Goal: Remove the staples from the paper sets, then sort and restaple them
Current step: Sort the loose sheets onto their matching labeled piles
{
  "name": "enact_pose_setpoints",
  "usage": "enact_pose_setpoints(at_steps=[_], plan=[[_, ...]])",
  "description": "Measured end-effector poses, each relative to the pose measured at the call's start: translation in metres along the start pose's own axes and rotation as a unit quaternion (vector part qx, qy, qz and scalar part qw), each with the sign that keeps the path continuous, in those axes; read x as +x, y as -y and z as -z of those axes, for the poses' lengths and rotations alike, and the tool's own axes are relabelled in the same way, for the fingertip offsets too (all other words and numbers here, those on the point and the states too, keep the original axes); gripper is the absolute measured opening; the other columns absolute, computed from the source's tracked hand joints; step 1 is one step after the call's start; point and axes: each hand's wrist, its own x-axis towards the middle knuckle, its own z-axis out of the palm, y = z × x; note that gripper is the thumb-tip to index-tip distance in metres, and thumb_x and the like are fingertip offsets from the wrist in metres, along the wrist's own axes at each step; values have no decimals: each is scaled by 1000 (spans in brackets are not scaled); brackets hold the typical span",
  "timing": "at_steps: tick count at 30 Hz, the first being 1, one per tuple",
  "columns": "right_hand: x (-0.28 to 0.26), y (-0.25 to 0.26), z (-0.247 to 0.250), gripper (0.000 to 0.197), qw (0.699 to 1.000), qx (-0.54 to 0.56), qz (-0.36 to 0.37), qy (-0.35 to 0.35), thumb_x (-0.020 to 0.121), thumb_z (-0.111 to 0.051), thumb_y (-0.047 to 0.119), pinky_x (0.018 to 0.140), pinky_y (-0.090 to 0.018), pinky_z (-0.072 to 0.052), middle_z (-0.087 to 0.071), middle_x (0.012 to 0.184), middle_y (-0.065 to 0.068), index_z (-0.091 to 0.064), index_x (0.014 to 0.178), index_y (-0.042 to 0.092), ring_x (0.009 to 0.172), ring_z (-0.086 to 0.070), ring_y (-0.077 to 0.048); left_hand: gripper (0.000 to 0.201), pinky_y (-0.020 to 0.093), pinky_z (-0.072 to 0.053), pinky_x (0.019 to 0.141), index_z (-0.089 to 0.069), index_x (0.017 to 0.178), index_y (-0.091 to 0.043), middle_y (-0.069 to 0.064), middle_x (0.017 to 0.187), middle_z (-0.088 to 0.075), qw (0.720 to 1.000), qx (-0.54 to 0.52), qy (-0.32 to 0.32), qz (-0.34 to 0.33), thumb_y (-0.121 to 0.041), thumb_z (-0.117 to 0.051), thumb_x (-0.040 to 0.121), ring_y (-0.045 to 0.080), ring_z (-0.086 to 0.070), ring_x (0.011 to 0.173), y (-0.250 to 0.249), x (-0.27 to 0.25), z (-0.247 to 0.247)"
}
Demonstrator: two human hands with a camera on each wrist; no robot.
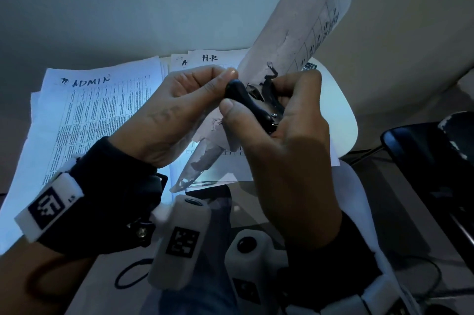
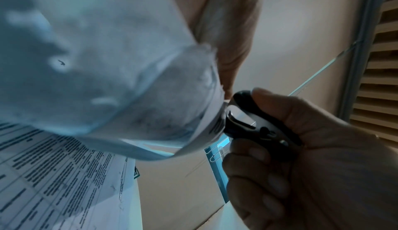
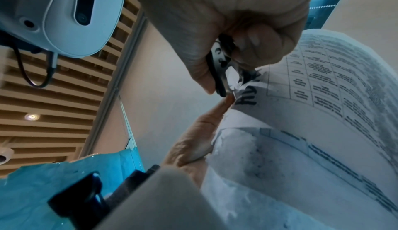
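Note:
My right hand [image 1: 287, 119] grips a black staple remover [image 1: 246, 99], thumb on one side and fingers on the other, its metal claws biting the corner of a raised paper set [image 1: 289, 40]. My left hand [image 1: 184, 99] pinches that same corner between thumb and forefinger, right beside the remover. In the left wrist view the staple remover [image 2: 254, 121] meets the curled paper set [image 2: 107, 67] at its edge. In the right wrist view the staple remover [image 3: 221, 70] sits in my fist against the paper set [image 3: 323, 97]. The staple itself is hidden.
A stack headed "ADMIN" [image 1: 97, 114] lies on the table at left. More sheets marked "H-R" [image 1: 210, 58] lie behind my hands. A white round table [image 1: 343, 119] edge shows at right, a dark chair [image 1: 431, 160] beyond it.

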Motion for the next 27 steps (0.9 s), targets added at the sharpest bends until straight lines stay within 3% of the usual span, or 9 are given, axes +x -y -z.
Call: enact_pose_setpoints(at_steps=[8,16,20,24,27], plan=[[-1,0,-1,29,1000,9,2,-4,77,-61,31,61,-45,-49,-55,80,-10,-39,90,16,67,-59,-23,27,17,-51,57,-67,63,-13,1,64,-66,1000,-4,12,4,-17,-48,81,9,-63,59,5,-1,4],[-2,-4,1,29,999,20,-15,-40,75,-65,26,55,-33,-46,-53,62,7,-43,88,14,60,-56,-11,20,17,-51,62,-69,65,-14,1,66,-66,1000,7,9,-7,-20,-55,79,9,-63,63,7,0,4],[-1,-8,0,25,997,55,-39,-44,73,-63,25,57,-32,-48,-57,69,4,-45,87,14,63,-57,-11,21,17,-51,62,-68,67,-9,1,66,-67,1000,20,-10,-17,-16,-52,78,9,-64,64,7,-1,1],[1,-13,3,21,994,92,-50,-34,76,-64,20,52,-13,-45,-59,78,16,-45,83,18,65,-58,-2,16,19,-52,63,-64,78,-2,1,68,-68,997,63,-30,-27,-14,-55,79,11,-64,65,11,0,-1],[1,-17,6,21,990,119,-66,-22,80,-67,13,51,-10,-42,-58,73,19,-47,83,15,62,-58,0,15,19,-52,63,-65,78,-2,5,70,-68,996,80,-20,-14,-14,-57,84,13,-63,65,11,1,-3]])
